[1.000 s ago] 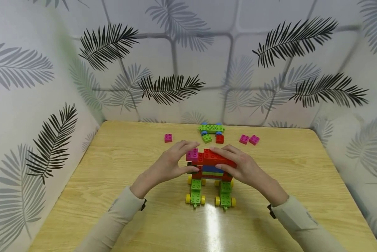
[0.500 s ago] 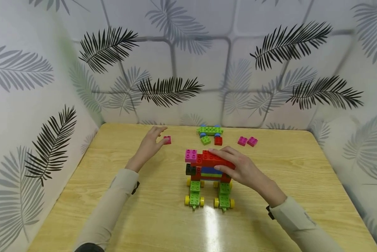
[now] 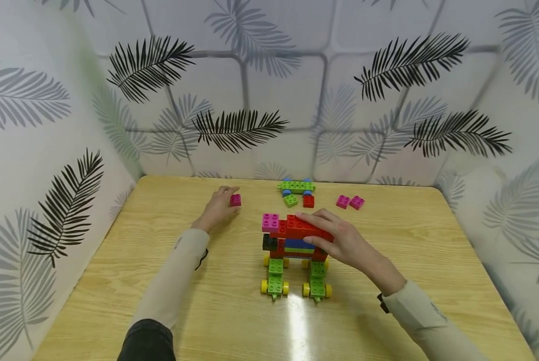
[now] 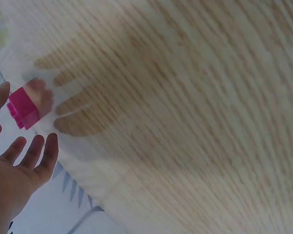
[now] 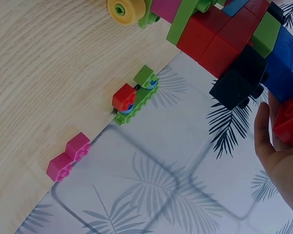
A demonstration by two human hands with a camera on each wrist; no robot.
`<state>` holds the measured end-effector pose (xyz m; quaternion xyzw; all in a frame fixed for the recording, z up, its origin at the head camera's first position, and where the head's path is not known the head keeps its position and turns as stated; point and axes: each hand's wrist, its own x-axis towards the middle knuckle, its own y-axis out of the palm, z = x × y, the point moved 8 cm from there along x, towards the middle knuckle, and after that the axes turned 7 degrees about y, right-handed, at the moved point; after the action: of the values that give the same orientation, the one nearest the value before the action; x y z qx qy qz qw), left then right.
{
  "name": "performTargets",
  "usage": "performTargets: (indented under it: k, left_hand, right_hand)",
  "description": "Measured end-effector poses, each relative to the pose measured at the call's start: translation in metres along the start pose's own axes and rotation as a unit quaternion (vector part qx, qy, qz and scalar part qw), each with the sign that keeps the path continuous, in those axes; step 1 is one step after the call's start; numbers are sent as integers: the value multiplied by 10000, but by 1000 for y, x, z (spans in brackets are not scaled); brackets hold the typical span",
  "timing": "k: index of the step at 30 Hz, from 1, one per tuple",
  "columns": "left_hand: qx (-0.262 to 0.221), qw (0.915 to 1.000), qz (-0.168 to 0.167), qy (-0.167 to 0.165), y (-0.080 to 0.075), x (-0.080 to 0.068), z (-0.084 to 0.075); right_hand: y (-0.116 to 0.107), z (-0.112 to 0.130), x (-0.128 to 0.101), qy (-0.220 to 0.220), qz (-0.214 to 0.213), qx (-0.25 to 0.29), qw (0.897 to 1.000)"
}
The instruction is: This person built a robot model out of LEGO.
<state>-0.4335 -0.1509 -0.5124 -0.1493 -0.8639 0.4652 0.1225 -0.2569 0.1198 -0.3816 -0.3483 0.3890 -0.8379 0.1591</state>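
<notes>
My left hand (image 3: 219,208) is at the far left of the tabletop, thumb and fingers spread on either side of a pink toy brick (image 3: 235,200). In the left wrist view, gaps show between the fingers and this brick (image 4: 23,108). A toy-brick structure (image 3: 280,245) stands mid-table on green wheeled bases with yellow wheels; its body mixes red, blue, green and black bricks, with a pink brick on its upper left. My right hand (image 3: 347,238) grips the long red brick (image 3: 302,228) at its top. The right wrist view shows fingers beside the red brick (image 5: 289,119).
Behind the structure lie a green wheeled base (image 3: 296,187) with blue wheels, a small green brick (image 3: 290,201) and a red brick (image 3: 308,201). Two pink bricks (image 3: 349,202) sit farther right. A patterned wall (image 3: 269,90) rises at the table's back edge.
My left hand has left the structure's upper left and moved away and leftward to the lone pink brick. My right hand has stayed on the structure.
</notes>
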Motion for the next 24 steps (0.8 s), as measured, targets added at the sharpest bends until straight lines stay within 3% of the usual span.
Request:
performTargets:
  k: [5,17,24]
  left_hand:
    - [178,9998,21,23,5,3,4]
    - [642,9972,-228,298,7,-2,-10]
    - [-29,9990,-126,422,5,-12,-32]
  right_hand:
    - [0,1,0,-1,-2,-4,10000]
    - [2,2,2,28,52,28,10000]
    - [1,2,0,24,30,-19,10000]
